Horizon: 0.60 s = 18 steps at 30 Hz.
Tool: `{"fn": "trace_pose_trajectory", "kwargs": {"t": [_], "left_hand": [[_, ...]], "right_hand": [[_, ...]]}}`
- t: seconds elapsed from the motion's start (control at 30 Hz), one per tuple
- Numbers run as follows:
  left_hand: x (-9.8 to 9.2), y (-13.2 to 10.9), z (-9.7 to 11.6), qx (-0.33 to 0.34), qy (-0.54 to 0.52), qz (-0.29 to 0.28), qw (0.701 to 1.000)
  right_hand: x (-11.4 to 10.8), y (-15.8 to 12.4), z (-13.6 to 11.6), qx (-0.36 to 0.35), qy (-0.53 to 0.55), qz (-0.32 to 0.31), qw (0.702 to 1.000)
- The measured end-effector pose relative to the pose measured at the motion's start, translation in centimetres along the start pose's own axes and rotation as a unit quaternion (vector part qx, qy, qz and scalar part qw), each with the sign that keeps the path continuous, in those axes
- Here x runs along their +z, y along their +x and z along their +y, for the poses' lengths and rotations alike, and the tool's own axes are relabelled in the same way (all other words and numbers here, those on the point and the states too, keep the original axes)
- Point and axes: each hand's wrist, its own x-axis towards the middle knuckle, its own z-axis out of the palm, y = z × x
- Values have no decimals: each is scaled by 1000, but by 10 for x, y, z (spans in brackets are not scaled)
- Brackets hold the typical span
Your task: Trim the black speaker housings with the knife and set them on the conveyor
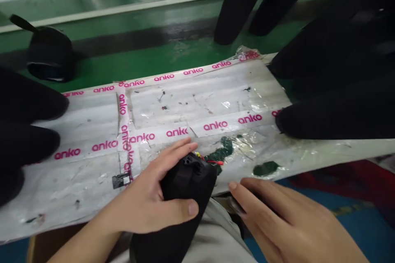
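Note:
My left hand [154, 197] is wrapped round a long black fabric-covered cylinder [188, 182], its thumb across the near side. The cylinder leans against my lap, with its open end towards the bench edge. A black plastic part with holes shows at that end, and short red and yellow wires [216, 162] stick out beside it. To the right of the cylinder, and apart from it, is my right hand [277, 217]. Its fingers are curled together, slightly blurred; what they hold, if anything, is hidden beneath them.
White sheeting [191, 102] with pink "anko" tape covers the bench, torn near the front. A small black-and-silver piece [121, 180] lies on it. Long black cylinders [333, 119] crowd the right, others the left. Behind, a green belt [148, 57] carries a black strapped item [49, 55].

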Motion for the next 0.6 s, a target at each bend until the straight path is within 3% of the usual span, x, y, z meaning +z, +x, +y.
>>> {"fn": "trace_pose_trajectory", "kwargs": {"t": [0.1, 0.33, 0.6], "left_hand": [[0, 3, 0, 12, 19, -21, 1000], [0, 5, 1, 25, 18, -33, 999], [-1, 6, 0, 34, 23, -48, 998]], "right_hand": [[-4, 9, 6, -30, -64, -9, 997], [7, 10, -1, -30, -40, -38, 998], [5, 10, -4, -43, -62, -47, 996]]}}
